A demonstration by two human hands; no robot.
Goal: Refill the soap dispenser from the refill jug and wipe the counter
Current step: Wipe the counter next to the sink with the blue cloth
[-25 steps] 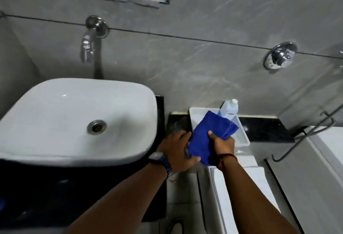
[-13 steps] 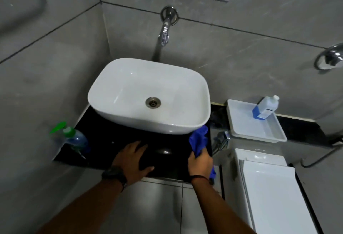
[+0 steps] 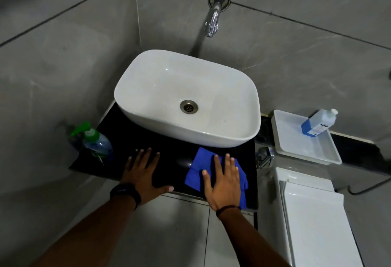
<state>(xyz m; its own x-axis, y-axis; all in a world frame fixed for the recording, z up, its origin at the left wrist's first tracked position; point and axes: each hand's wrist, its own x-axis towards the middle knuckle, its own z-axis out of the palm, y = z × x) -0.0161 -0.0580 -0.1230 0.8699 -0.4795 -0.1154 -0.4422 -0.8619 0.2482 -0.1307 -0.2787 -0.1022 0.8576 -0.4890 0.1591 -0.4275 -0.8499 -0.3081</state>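
A blue cloth [image 3: 197, 170] lies flat on the black counter [image 3: 169, 152] in front of the white basin. My right hand [image 3: 223, 179] presses down on it with fingers spread. My left hand [image 3: 143, 172] rests flat and empty on the counter to the left of the cloth. The soap dispenser [image 3: 96, 140], clear with a green pump, stands at the counter's left end against the wall. The refill jug [image 3: 318, 124], a clear bottle holding blue liquid, leans in a white tray [image 3: 296, 152] to the right.
The white basin [image 3: 186, 99] fills most of the counter, under a chrome wall tap [image 3: 212, 20]. A small chrome valve [image 3: 264, 156] sits right of the counter. A white toilet cistern lid [image 3: 313, 220] is at lower right. Grey tiled walls close in on the left and behind.
The view swung left from the tray to the basin. My right hand brought the bunched cloth down onto the counter and now lies flat on it; my left hand stays spread on the counter.
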